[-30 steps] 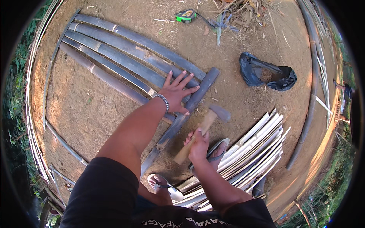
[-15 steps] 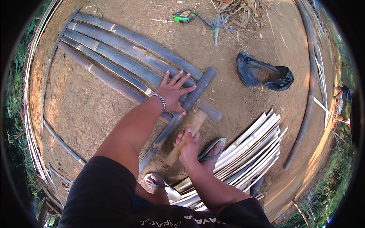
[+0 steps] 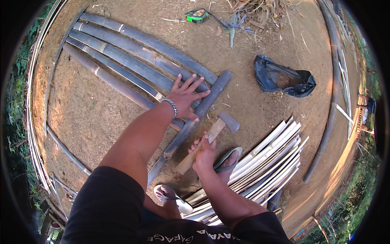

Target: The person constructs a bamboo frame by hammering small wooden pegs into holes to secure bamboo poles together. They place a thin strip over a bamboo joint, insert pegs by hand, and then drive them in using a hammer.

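The left hand (image 3: 185, 99) lies spread, palm down, over dark bamboo slats (image 3: 122, 57) and the crosswise pole (image 3: 217, 90). The right hand (image 3: 205, 155) wraps a hatchet (image 3: 214, 131) by its wooden handle, slanted just right of that pole. Pale lettering (image 3: 174, 238) crosses the dark shirt (image 3: 111, 203).

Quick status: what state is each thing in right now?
Left grip: open, spread over dark bamboo strips
Right grip: closed around the hatchet
Hatchet: held, head apart from bamboo pole
Dark bamboo strips: laid side by side
Black plastic bag: mouth open
Tape measure: lying on the ground
Pale strips: in a pile
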A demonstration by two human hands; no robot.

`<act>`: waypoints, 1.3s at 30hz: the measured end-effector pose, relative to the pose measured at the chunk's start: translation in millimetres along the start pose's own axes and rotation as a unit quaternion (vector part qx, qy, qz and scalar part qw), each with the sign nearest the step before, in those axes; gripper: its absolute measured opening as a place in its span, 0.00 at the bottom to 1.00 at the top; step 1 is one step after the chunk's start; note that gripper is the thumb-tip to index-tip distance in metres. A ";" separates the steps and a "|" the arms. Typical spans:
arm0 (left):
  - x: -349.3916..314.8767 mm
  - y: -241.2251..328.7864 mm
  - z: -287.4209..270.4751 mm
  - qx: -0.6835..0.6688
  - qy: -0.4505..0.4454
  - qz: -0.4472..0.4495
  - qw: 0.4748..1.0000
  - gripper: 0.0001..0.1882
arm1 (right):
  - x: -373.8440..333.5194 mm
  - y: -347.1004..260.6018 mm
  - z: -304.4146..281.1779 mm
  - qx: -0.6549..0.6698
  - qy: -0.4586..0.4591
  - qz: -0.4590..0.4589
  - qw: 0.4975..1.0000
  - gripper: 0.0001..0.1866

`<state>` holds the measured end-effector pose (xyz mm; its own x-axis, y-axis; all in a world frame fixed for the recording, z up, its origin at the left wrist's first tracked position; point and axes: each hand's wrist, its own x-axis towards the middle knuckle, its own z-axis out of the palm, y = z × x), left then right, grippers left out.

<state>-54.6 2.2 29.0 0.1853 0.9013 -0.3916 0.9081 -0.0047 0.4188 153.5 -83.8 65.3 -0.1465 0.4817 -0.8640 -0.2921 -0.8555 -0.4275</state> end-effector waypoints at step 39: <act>-3.0 1.0 -5.5 0.011 -0.021 -0.008 1.000 0.59 | 74.3 -155.7 -70.2 -0.741 -0.209 -0.399 0.498 0.19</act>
<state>-56.2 1.9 35.0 0.1857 0.8823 -0.4324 0.9194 -0.0006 0.3934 254.4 71.9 48.9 -0.8171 0.5126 -0.2638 0.5581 0.5883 -0.5852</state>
